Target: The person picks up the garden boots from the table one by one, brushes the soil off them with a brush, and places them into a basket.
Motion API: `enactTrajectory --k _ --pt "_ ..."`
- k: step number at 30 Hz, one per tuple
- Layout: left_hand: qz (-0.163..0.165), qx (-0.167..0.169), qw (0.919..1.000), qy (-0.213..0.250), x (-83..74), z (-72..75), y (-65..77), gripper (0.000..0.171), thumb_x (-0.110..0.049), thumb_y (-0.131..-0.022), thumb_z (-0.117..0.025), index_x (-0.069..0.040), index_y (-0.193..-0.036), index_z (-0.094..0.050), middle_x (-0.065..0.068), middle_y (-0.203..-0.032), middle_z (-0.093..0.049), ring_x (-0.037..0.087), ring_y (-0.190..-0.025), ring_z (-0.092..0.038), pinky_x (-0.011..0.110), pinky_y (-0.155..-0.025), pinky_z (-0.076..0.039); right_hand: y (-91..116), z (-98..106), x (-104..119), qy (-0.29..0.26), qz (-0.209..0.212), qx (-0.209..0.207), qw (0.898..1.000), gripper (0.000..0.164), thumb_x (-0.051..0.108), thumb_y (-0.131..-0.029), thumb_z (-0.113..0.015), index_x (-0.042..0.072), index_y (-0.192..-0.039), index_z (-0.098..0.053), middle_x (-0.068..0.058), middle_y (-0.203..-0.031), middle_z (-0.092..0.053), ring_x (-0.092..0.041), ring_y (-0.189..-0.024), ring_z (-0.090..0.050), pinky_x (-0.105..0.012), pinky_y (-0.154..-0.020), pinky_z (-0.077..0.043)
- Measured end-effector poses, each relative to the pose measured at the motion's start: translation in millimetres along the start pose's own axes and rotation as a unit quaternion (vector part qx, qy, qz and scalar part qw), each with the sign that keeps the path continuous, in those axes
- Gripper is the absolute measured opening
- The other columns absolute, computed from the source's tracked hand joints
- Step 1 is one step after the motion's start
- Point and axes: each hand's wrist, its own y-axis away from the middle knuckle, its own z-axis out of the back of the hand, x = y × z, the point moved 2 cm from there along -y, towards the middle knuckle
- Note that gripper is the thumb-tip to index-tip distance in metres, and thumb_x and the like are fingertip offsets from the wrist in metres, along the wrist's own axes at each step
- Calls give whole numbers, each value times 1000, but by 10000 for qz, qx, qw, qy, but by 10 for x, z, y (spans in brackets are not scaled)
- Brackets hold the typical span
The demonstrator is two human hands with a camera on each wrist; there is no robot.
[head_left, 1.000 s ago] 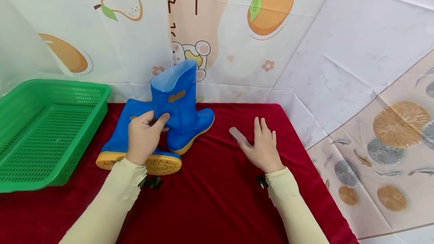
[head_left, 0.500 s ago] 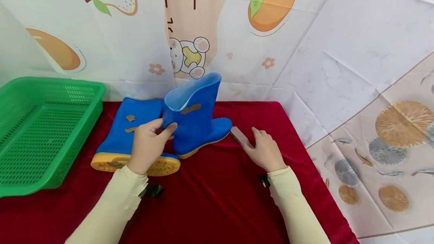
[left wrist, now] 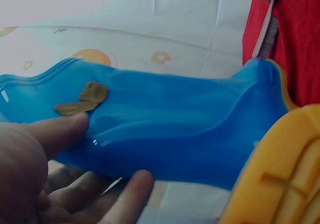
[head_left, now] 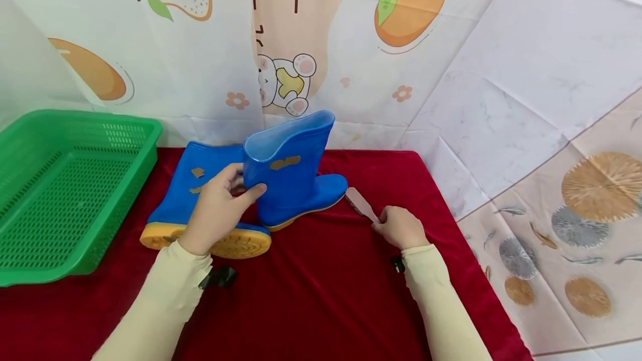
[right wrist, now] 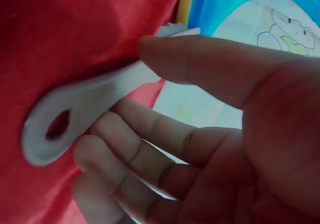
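Observation:
My left hand (head_left: pixel 215 210) holds a blue rain boot (head_left: pixel 296 188) by its shaft, thumb on the near side and fingers round behind. The boot leans slightly, toe to the right, and brown patches mark its shaft (left wrist: pixel 175 108). Behind my left hand lies the second blue boot (head_left: pixel 175 188), its yellow sole (head_left: pixel 246 244) facing me. A pale-handled brush (head_left: pixel 363 205) lies on the red cloth near the held boot's toe. My right hand (head_left: pixel 403 227) pinches the brush's handle (right wrist: pixel 95 96) between thumb and fingers; the bristles face down and left.
A green plastic basket (head_left: pixel 152 155) stands at the left of the red cloth (head_left: pixel 321 294). Close behind the boots hangs a printed white curtain (head_left: pixel 200 82). A pale wall covering (head_left: pixel 481 144) borders the table's right side.
The held boot has shifted right and tilted, bringing its toe close to the brush. My right hand has gone from outstretched fingers to gripping the brush's handle.

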Motion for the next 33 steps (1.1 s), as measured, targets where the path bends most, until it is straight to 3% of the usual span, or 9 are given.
enactTrajectory --k 3,6,11,15,22,26,33 --pt "-19 50 9999 -98 -18 52 0 49 -34 -99 -72 -11 -140 -56 10 -128 -70 29 -117 -67 48 -95 -58 -13 -22 -34 9 -14 66 10000 18 20 -90 -75 11 -78 -65 -1 -70 -60 -18 -65 -54 -37 -59 -47" --pt "-205 -54 9997 -153 -39 101 16 46 -32 -98 -74 -12 -137 -59 7 -121 -70 25 -108 -69 34 -85 -61 -17 -28 -67 -107 13 110 9999 12 18 -90 -73 12 -82 -67 0 -74 -63 -17 -67 -56 -36 -61 -49" --pt "-606 -327 9976 41 -66 131 22 36 -22 -96 -77 -11 -128 -65 5 -109 -70 19 -93 -71 22 -74 -60 -5 45 -77 -938 144 147 9954 16 19 -95 -72 11 -83 -66 0 -66 -64 -16 -61 -59 -33 -60 -46" --pt "-843 -583 9944 240 -79 135 13 28 -14 -94 -78 -8 -120 -69 4 -103 -70 13 -90 -71 21 -77 -60 24 149 -12 -1582 434 -298 9860 12 19 -97 -72 11 -90 -68 0 -64 -64 -16 -60 -61 -35 -66 -48" --pt "-912 -994 9907 182 -89 145 8 15 -14 -95 -77 -6 -107 -73 5 -99 -72 7 -86 -70 18 -74 -59 109 337 231 -2176 1205 -1506 9568 13 19 -97 -75 12 -107 -72 -1 -87 -73 -16 -64 -65 -27 -66 -53" --pt "-882 -1025 9905 261 -87 136 -1 15 -14 -95 -76 -5 -106 -73 7 -100 -72 7 -88 -68 18 -74 -59 198 441 420 -2430 1652 -1850 9378 15 15 -95 -77 11 -110 -75 -1 -95 -75 -13 -67 -69 -21 -65 -57" --pt "-880 -1053 9900 324 -89 133 0 17 -14 -95 -77 -5 -109 -73 8 -101 -73 8 -91 -67 16 -73 -58 325 585 758 -2633 2419 -2601 8969 23 8 -90 -81 11 -112 -79 -1 -100 -77 -14 -83 -74 -21 -76 -60"
